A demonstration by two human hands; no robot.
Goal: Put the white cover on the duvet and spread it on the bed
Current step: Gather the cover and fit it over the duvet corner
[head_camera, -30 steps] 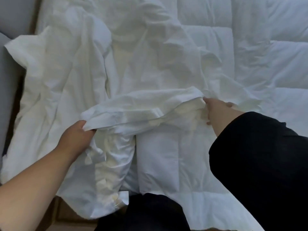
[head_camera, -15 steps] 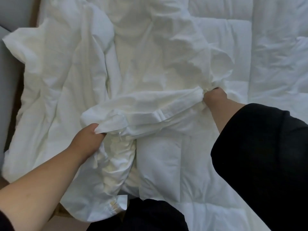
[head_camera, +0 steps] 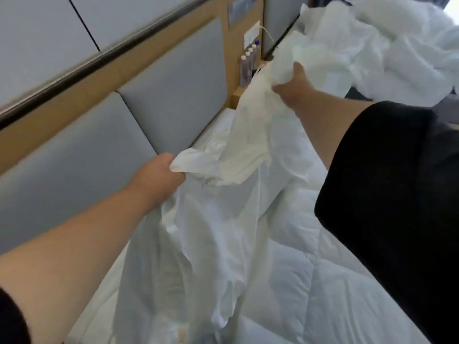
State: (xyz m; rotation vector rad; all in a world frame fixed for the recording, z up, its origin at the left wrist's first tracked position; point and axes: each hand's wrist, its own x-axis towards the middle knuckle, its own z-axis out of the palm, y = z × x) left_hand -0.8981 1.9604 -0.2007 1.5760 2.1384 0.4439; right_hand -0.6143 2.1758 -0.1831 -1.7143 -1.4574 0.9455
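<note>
The white cover (head_camera: 238, 155) hangs lifted in the air between my two hands, its lower part draping down to the bottom of the view. My left hand (head_camera: 161, 177) grips one bunched edge of it near the headboard. My right hand (head_camera: 291, 83) grips another bunch of it higher up and farther away. Below lies the quilted white duvet (head_camera: 310, 281), spread flat on the bed.
A padded grey headboard (head_camera: 104, 150) with wooden trim runs along the left. Several small bottles (head_camera: 248, 63) stand on a wooden shelf beyond it. More rumpled white bedding (head_camera: 397, 45) is heaped at the top right.
Both hands have lifted the cover off the duvet and pulled it up and apart. The view has swung up from the bed to the headboard and the far bedding.
</note>
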